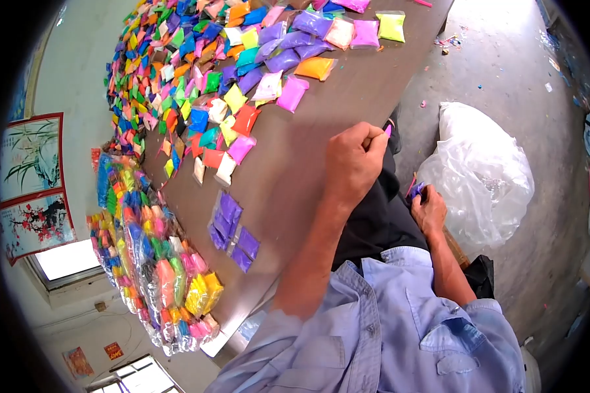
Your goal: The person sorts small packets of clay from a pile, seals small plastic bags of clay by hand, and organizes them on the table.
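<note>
My left hand [355, 164] is closed in a fist above the table's edge. A small pinkish-purple bit [388, 130] shows at its thumb and fingertips; its kind is hidden. Lower, beside my legs, my right hand [429, 208] has its fingers closed on a small purple packet [416, 190], mostly covered by the fingers. A thin reddish strip [413, 178] sticks up by it. On the brown table [295, 177], left of my left arm, lie several flat purple packets [225, 216] in clear wrap, some joined together.
A large heap of small colourful packets [170, 65] covers the table's far part. Bundled clear bags of coloured packets [157, 255] lie along its left side. A big white plastic sack [482, 177] stands on the floor at right, with scraps [449, 42] farther off.
</note>
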Demonstrator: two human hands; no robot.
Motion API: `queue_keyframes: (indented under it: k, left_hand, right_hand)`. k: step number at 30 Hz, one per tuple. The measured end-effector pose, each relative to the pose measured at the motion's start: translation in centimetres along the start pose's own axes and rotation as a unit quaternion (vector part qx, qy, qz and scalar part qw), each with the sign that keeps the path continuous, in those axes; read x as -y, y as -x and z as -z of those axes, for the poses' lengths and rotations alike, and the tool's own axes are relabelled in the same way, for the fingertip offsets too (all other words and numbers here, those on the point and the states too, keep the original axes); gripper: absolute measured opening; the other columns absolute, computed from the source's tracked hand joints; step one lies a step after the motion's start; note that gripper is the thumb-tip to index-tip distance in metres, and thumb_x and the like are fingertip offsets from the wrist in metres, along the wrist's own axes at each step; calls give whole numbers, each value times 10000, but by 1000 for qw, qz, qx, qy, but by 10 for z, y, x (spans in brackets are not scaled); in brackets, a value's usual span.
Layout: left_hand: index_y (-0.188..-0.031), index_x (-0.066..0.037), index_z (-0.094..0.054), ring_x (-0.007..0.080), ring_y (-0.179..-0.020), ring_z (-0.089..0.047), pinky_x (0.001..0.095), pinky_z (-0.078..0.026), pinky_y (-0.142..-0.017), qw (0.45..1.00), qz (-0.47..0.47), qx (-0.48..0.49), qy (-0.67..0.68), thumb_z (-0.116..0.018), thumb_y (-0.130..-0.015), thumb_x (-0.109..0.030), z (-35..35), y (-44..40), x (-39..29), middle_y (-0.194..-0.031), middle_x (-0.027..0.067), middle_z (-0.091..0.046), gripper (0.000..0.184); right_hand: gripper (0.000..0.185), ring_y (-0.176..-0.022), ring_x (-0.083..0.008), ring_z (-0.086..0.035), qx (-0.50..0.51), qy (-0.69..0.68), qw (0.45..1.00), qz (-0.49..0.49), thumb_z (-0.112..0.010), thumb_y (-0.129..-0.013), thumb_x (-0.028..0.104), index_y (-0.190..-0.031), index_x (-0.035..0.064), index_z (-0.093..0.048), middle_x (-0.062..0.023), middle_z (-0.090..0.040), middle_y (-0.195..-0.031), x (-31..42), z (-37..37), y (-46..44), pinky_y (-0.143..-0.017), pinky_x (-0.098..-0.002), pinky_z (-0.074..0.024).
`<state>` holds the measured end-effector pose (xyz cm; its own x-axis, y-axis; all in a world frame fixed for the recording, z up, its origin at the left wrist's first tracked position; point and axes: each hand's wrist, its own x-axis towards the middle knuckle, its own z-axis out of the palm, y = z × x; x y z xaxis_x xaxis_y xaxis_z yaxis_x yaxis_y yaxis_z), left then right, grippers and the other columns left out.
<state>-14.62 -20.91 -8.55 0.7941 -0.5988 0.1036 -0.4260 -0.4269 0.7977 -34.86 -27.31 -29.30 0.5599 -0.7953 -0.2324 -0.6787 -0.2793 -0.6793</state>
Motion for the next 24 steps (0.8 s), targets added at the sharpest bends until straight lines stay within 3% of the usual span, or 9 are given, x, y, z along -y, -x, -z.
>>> queue_keyframes:
  k: [3,5,9,11,13,14,17,22,24]
  left_hand:
    - [-900,29,-723,50,-669,-559,254,-465,-598,997,52,-30,40,-742,-923,-113,22,2,15,-711,-24,-640,145]
    - [-922,22,-707,113,-630,-614,320,-487,-576,993,104,-53,-6,-721,-925,-100,51,1,34,-691,99,-668,123]
    - [-912,23,-710,116,-629,-616,315,-488,-578,988,121,-84,-47,-725,-925,-115,67,-10,49,-700,104,-677,139]
    - [-905,15,-713,158,-617,-645,337,-497,-581,995,66,-44,-64,-724,-923,-122,52,-15,44,-712,132,-691,138]
    - [-893,23,-720,80,-624,-570,291,-475,-589,998,25,-23,-58,-737,-929,-132,26,-13,20,-678,38,-660,160]
    - [-898,28,-718,85,-640,-588,299,-493,-610,997,-6,-12,-72,-740,-920,-127,13,-13,15,-682,70,-664,158]
    - [-902,28,-722,80,-654,-595,286,-494,-615,1000,1,24,-12,-741,-924,-125,8,-8,-2,-690,41,-671,156]
    - [-918,38,-725,74,-667,-592,266,-486,-615,992,110,-50,-21,-745,-931,-120,61,2,29,-721,-8,-678,159]
    - [-914,36,-724,75,-667,-594,267,-486,-616,992,113,-49,-26,-746,-931,-124,66,6,36,-716,4,-680,162]
  right_hand:
    - [167,-847,-441,-657,-5,-11,1000,0,-651,-834,167,-920,25,-631,-231,-684,-858,0,-1,1,-774,-526,-517]
    - [168,-848,-441,-657,-4,-8,1000,2,-651,-834,168,-921,25,-631,-231,-685,-859,-1,-2,0,-776,-526,-517]
    - [172,-859,-438,-658,3,2,1000,9,-652,-832,171,-924,26,-634,-231,-687,-865,-2,-2,-1,-784,-525,-518]
    - [174,-863,-437,-659,7,9,1000,6,-653,-832,173,-925,27,-635,-231,-688,-867,-4,-3,-1,-788,-525,-517]
    - [176,-867,-437,-659,9,14,1000,5,-654,-831,174,-927,28,-636,-230,-689,-870,-4,-5,-2,-792,-525,-517]
    - [177,-869,-436,-659,7,14,1000,9,-654,-831,174,-929,29,-637,-230,-690,-872,-5,-5,-1,-792,-524,-516]
    - [175,-869,-434,-660,0,12,1000,7,-654,-830,173,-930,30,-638,-229,-691,-873,-2,-2,-1,-791,-522,-516]
    - [168,-866,-429,-661,2,2,1000,7,-652,-830,170,-925,32,-637,-222,-691,-866,-5,-4,0,-785,-519,-517]
    - [168,-863,-429,-661,3,2,1000,6,-652,-831,171,-925,32,-634,-220,-691,-858,-4,-4,0,-779,-521,-518]
